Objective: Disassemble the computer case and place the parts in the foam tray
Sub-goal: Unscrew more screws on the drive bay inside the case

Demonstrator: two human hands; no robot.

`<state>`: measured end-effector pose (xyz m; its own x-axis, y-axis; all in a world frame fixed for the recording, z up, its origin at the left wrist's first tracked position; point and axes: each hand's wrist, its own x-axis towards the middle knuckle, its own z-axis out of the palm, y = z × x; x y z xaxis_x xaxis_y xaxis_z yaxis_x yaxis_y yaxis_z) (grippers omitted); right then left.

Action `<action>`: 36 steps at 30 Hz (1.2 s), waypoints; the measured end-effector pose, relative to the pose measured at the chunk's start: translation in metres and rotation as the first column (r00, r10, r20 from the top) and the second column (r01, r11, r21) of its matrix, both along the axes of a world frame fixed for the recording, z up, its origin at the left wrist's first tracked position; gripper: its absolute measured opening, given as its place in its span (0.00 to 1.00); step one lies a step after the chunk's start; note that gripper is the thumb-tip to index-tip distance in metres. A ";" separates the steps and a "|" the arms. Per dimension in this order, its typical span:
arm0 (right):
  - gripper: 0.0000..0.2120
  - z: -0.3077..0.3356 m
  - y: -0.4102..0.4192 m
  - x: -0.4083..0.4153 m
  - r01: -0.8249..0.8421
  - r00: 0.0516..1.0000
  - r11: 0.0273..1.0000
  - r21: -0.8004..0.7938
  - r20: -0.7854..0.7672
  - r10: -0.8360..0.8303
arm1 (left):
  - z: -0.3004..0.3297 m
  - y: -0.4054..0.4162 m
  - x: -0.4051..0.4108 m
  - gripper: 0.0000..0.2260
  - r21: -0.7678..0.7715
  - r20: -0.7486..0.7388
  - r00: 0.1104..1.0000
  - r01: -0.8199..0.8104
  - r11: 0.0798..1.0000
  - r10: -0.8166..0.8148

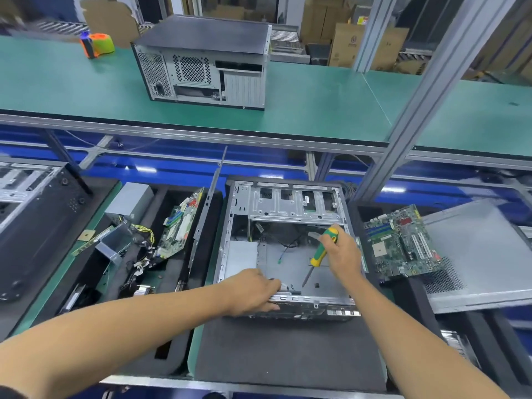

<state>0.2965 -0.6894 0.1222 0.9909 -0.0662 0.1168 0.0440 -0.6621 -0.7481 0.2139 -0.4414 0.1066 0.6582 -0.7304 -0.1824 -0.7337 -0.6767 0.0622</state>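
Note:
An open grey computer case [288, 208] lies on a dark foam pad in front of me, its inside mostly bare with a few loose cables. My left hand [253, 292] grips the case's near rim at the front left. My right hand [341, 251] holds a green and yellow screwdriver [322, 250], tip pointing down at the case floor. A black foam tray [172, 298] to the left holds a motherboard [180, 226] on edge, a power supply [129, 201] and tangled cables. A second motherboard [403, 243] rests on a side panel [483, 254] at the right.
Another dark case [37, 228] lies at the far left. A closed computer case [207, 64] stands on the green bench behind, next to an orange and green tape dispenser [99, 44]. An aluminium post [417, 110] rises at the right. Cardboard boxes fill the background.

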 end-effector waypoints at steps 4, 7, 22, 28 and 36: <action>0.18 0.004 -0.002 0.007 -0.009 1.000 1.000 0.001 -0.011 0.009 | -0.001 -0.001 -0.009 0.22 -0.023 0.020 0.999 0.034 0.999 -0.033; 0.15 0.001 -0.002 0.012 -0.004 1.000 1.000 -0.024 -0.014 0.003 | -0.003 0.000 -0.015 0.22 -0.033 0.022 0.997 0.081 0.996 -0.081; 0.14 0.006 -0.005 0.039 0.029 0.999 1.000 -0.011 0.017 -0.029 | 0.013 -0.005 0.000 0.23 -0.139 -0.079 0.981 0.166 0.976 -0.178; 0.13 0.017 -0.010 0.061 0.101 0.992 0.993 0.065 0.067 -0.106 | 0.032 -0.021 0.063 0.08 -0.442 -0.085 0.958 -0.284 0.851 0.275; 0.11 0.061 -0.003 0.097 0.089 0.988 0.992 0.092 0.117 -0.100 | 0.038 -0.048 0.145 0.23 -0.539 -0.471 0.790 -0.609 0.581 0.391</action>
